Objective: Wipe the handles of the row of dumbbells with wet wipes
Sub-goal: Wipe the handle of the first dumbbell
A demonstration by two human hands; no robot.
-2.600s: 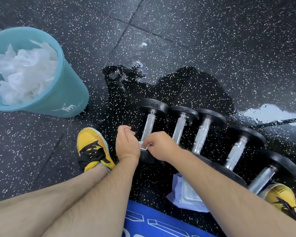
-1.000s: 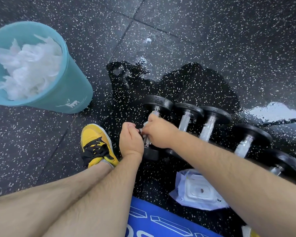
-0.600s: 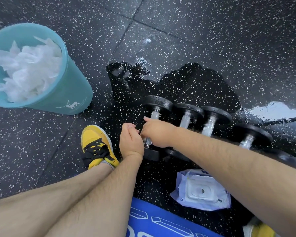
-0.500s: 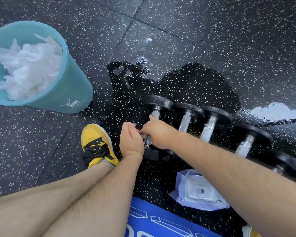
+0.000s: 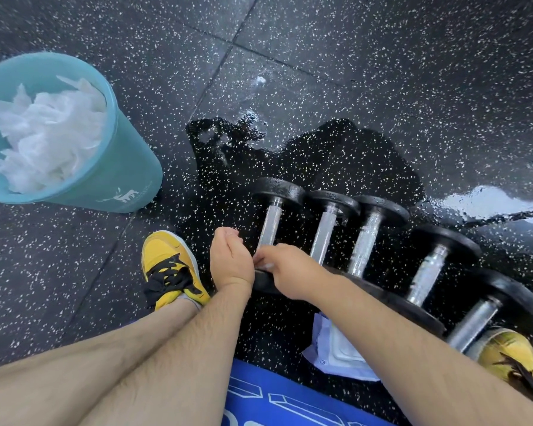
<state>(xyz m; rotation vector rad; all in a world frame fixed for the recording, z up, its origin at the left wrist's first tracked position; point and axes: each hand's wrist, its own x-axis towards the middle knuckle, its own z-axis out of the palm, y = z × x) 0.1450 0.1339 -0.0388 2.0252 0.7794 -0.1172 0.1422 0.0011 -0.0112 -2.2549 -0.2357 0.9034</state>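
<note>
Handle [image 5: 270, 224]: leftmost of 5 dumbbells [image 5: 366, 238], centre floor.
Wipe [image 5: 266, 266]: sat at handle's near end.
Right hand [image 5: 290, 272]: pinched wipe round handle, likely to rub it.
Left hand [image 5: 230, 261]: curled just left; hold unclear, perhaps steadying.
Pack [image 5: 336, 348]: near, within reach.
Bin [image 5: 126, 167]: far left, likely for spent wipes.

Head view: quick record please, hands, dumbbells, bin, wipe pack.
right hand: pinches white wet wipe at near end of leftmost dumbbell's chrome handle
left hand: fingers curled, beside that dumbbell's near head; grip unclear
black-headed dumbbells: five in a row on speckled black rubber floor
teal plastic bin: full of crumpled white wipes
white soft wipe pack: on floor, partly under right forearm
</note>
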